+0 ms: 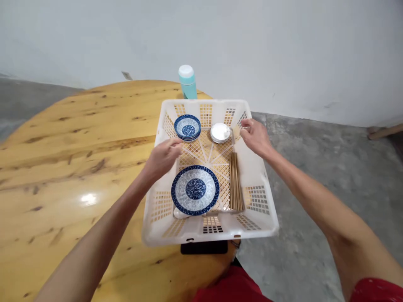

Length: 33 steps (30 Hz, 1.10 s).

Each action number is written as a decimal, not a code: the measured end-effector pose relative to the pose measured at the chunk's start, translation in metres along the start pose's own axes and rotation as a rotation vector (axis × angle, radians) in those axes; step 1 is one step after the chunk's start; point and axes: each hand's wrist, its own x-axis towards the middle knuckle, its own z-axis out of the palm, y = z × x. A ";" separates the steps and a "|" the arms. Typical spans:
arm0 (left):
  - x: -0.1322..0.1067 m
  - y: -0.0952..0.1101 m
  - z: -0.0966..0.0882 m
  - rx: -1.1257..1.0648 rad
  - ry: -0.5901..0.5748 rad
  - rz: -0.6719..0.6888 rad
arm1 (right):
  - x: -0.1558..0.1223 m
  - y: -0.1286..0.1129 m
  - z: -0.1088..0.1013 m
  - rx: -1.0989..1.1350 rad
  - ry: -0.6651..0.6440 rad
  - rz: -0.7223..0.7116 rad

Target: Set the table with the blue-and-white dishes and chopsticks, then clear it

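Observation:
A white plastic basket (267, 209) sits near the right edge of the wooden table. My left hand (164, 158) is over its left wall, fingers curled closed, close to a stack of blue-and-white bowls (188, 126). Above the right wall is my right hand (255, 136), also with bent, closed fingers. Whether either hand holds anything is hidden. Inside the basket, small white dishes (220, 132) are stacked at the back right. A bundle of wooden chopsticks (235, 182) lies along the right side. Blue-patterned plates (195, 190) rest at the front, partly covering a white piece (180, 213).
Behind the basket a turquoise bottle with a white lid (188, 82) stands on the wooden table (78, 167). A flat black object (204, 248) shows under the basket's front edge. Beyond the table are a white wall (252, 50) and a grey concrete floor (317, 167).

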 end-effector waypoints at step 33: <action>-0.459 -0.153 0.041 -0.533 0.405 -0.718 | -0.485 -0.097 0.094 0.769 -0.371 0.423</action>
